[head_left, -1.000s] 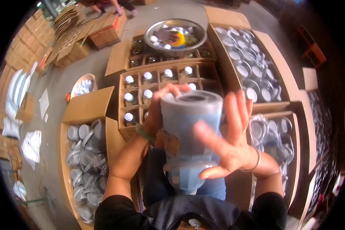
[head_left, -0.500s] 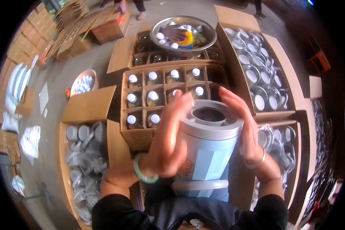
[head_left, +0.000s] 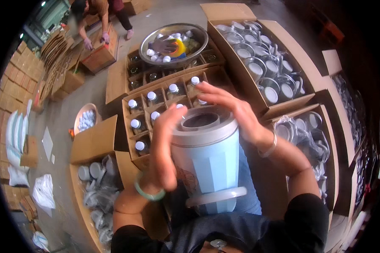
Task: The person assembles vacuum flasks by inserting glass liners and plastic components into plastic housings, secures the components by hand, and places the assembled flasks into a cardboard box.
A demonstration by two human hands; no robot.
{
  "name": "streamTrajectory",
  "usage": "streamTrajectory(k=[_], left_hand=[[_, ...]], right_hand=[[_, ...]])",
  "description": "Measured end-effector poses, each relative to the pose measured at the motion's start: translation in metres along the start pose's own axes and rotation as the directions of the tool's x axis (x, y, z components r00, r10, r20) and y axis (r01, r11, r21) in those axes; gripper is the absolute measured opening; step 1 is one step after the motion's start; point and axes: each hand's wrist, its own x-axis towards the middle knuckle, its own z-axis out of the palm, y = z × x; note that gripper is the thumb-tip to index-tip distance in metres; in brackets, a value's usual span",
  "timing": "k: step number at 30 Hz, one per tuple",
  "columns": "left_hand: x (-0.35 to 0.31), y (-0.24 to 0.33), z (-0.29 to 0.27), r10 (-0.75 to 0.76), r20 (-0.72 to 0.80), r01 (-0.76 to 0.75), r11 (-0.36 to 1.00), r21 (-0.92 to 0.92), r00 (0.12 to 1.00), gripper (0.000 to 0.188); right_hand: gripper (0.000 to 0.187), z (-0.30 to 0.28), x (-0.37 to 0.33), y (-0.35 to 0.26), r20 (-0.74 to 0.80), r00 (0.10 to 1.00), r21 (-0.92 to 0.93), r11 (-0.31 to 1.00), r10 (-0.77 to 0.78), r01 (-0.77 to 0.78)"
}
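Both my hands are clamped on the pale blue jar point(head_left: 209, 168): my left hand point(head_left: 164, 147) flat against its left side, my right hand point(head_left: 234, 109) curled over the far edge of its grey open-centred lid point(head_left: 202, 124). Jar sits upright over my lap, tilted slightly away from me. Just beyond it, a divided carton point(head_left: 135, 139) holds white-capped bottles point(head_left: 135, 123). Right of that, a carton of lids point(head_left: 261, 63). Further off, a metal basin point(head_left: 173, 42).

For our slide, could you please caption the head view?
Both hands, left hand and right hand, grip a pale-blue jug above partitioned jar boxes.
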Motion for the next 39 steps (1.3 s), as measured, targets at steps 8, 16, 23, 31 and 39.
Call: streamTrajectory(k=[8,16,23,31,39], left_hand=[[0.017,0.001,-0.003,0.308,0.086,-0.312,0.949,0.039,0.947,0.101],[0.028,-0.026,-0.011,0.37,0.114,-0.382,0.919,0.103,0.922,0.09],[0.055,-0.089,-0.027,-0.302,-0.127,0.139,0.722,-0.678,0.945,0.069],[-0.009,-0.329,-0.035,-0.645,0.219,0.221,-0.079,-0.972,0.732,0.055],[-0.094,-0.335,-0.066,-0.775,-0.453,0.492,0.631,-0.6,0.441,0.037]], right_hand=[[0.083,-0.004,0.009,0.031,0.086,0.99,0.144,0.981,0.115,-0.127],[0.078,0.015,0.033,0.056,0.269,0.913,0.657,0.634,0.307,-0.407],[0.049,0.012,0.058,0.201,-0.235,0.824,0.462,0.805,0.515,-0.372],[0.052,-0.054,0.049,0.399,-0.435,0.783,-0.776,0.255,0.445,-0.576],[0.05,-0.023,0.056,0.384,-0.499,0.722,-0.689,0.286,0.48,-0.666]])
